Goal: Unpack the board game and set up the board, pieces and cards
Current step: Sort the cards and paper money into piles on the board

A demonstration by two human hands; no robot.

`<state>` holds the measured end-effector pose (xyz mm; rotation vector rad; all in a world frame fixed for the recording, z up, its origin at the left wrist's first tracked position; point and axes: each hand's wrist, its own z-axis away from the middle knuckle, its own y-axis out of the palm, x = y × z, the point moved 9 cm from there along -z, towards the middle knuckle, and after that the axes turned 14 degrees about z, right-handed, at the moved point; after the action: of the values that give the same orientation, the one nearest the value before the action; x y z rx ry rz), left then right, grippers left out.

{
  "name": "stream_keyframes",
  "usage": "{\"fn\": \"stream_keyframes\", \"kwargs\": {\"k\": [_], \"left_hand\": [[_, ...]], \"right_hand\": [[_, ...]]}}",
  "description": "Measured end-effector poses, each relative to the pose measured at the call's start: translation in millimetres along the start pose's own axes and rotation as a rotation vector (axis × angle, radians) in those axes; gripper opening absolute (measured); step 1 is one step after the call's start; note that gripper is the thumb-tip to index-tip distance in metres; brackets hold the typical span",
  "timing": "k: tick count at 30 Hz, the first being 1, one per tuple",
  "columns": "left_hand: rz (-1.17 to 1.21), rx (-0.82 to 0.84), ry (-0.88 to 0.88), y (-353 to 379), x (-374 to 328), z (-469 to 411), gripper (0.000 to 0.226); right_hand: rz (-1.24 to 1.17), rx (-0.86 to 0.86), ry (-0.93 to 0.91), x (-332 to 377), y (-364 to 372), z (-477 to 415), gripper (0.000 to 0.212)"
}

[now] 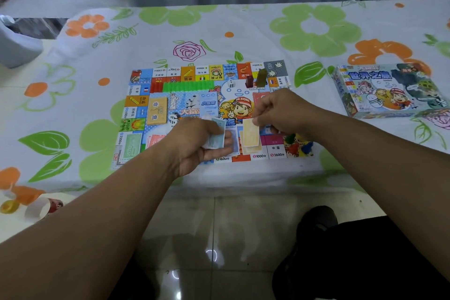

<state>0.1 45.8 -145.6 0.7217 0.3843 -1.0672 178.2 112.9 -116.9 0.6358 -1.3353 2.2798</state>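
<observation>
Now the left hand (194,147) grips pale blue paper notes (217,139); right hand (283,111) fingers (264,118) pinch a yellow paper note (250,132), six o'clock on the colourful game board (277,152).

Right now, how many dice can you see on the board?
1: a white die on the board, between the green row and the dark red piece. The left hand or right hand may hide more.

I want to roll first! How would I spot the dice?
Find the colourful game board in the middle of the flowered tablecloth. Near its far edge, just right of the long row of green houses, sits the die. It is the only small white cube with dark dots.
</observation>
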Motion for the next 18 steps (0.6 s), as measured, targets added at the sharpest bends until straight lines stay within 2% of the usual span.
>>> {"fn": "stream_keyframes", "kwargs": {"k": [9, 14, 18], "left_hand": [[0.029, 0.029, -0.009, 0, 1, 2, 0.036], [0.027, 0.05, 0.017, -4, -3, 4, 0.036], [0.005, 0.063, 0.046, -11, -7, 8, 0.034]], "right_hand": [[0.152, -0.025, -0.006, -1, 7, -8, 0.008], [-0.01, 0.036, -0.152, 33, 20, 2, 0.014], [-0.077, 0.092, -0.186, 53, 33, 3, 0.017]]}}
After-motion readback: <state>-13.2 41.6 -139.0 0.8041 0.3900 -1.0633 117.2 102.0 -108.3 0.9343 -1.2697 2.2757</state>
